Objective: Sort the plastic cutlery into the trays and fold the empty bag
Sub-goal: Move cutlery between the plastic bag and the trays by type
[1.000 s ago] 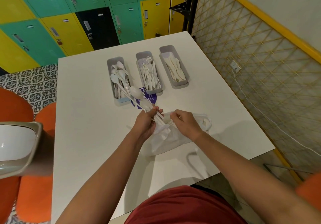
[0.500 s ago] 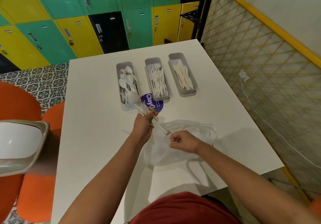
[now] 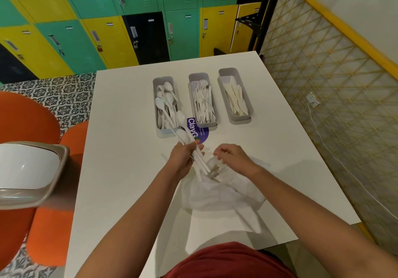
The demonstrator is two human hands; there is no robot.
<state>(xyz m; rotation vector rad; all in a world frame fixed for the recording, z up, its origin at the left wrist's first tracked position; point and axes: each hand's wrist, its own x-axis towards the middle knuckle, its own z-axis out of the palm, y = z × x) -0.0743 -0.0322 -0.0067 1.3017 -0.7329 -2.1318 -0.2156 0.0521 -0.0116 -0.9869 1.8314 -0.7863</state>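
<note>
Three grey trays stand in a row on the white table (image 3: 120, 170): the left tray (image 3: 164, 134) holds spoons, the middle tray (image 3: 199, 77) holds forks, the right tray (image 3: 228, 71) holds knives. My left hand (image 3: 183, 158) grips a bunch of white spoons (image 3: 199, 161), bowls pointing toward the left tray. A clear plastic bag (image 3: 221, 193) lies crumpled in front of me with a few pieces of cutlery still at its mouth. My right hand (image 3: 233, 159) hovers at the bag's opening, fingers curled; whether it holds anything is unclear.
A purple round sticker (image 3: 201, 132) lies on the table between the trays and my hands. Orange stools (image 3: 28, 124) and a white-and-beige chair back (image 3: 28, 172) stand at the left. A lattice wall (image 3: 323, 96) with a white cable runs along the right. Lockers stand behind.
My right hand has lifted from the bag's side to its mouth, next to my left hand. My left hand still grips the spoons, near the left tray.
</note>
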